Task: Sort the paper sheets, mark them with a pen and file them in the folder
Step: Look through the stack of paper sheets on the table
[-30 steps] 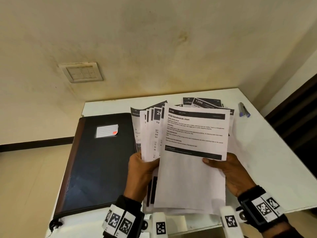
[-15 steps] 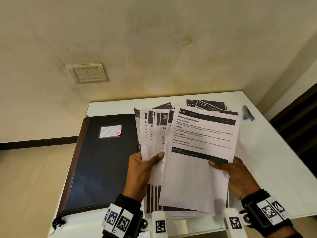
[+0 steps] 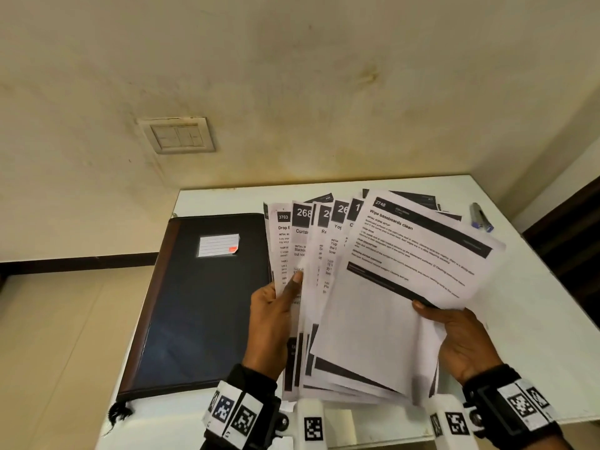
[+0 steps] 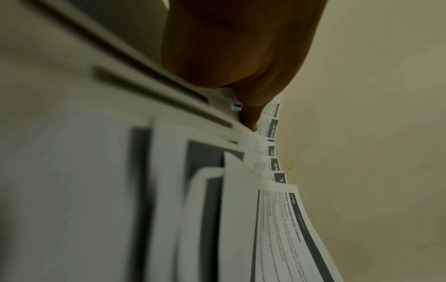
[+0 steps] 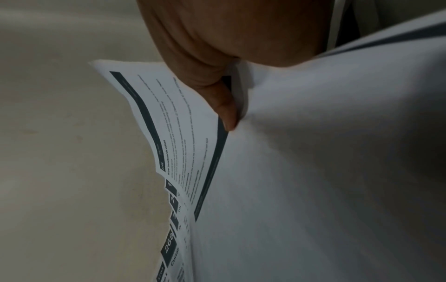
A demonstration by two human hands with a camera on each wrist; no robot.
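Spreading across most of the head view, the white table carries the largest item, a dark folder lying closed and flat at about nine o'clock from the hands, with a brown spine edge along its left side and a lined white label bearing a small red mark; what it holds cannot be seen. Beside it, at centre, the paper sheets are fanned out above the table, white printed pages with black header bars and large white numbers. Their front page, headed "Wipe baseboards clean", tilts toward two o'clock. More printed sheets lie flat on the table behind the fan at twelve o'clock. The left hand grips the left part of the fan, thumb pressed on the face of a page. The right hand pinches the front page at its right edge, thumb on the black bar. Smallest, the pen lies on the table at two o'clock, well apart from the hands.
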